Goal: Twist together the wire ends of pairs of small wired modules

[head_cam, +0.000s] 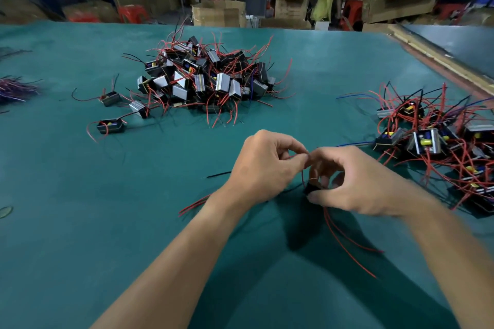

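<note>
Over the green table [80, 195], my left hand [264, 165] and my right hand [355, 181] meet fingertip to fingertip. Both pinch thin red wire ends [303, 157] between thumb and forefinger. A small black module [311, 189] sits under my right hand's fingers, mostly hidden. Red wires [344, 240] trail from it toward me, and more red wires [195, 204] and a black wire [217, 175] stick out from under my left wrist.
A large heap of wired modules [203, 80] lies at the table's middle back, with three loose modules [111, 125] to its left. Another tangle of modules [438, 139] lies at the right. Purple wires [13, 88] lie at the left edge. Cardboard boxes and people stand beyond the table.
</note>
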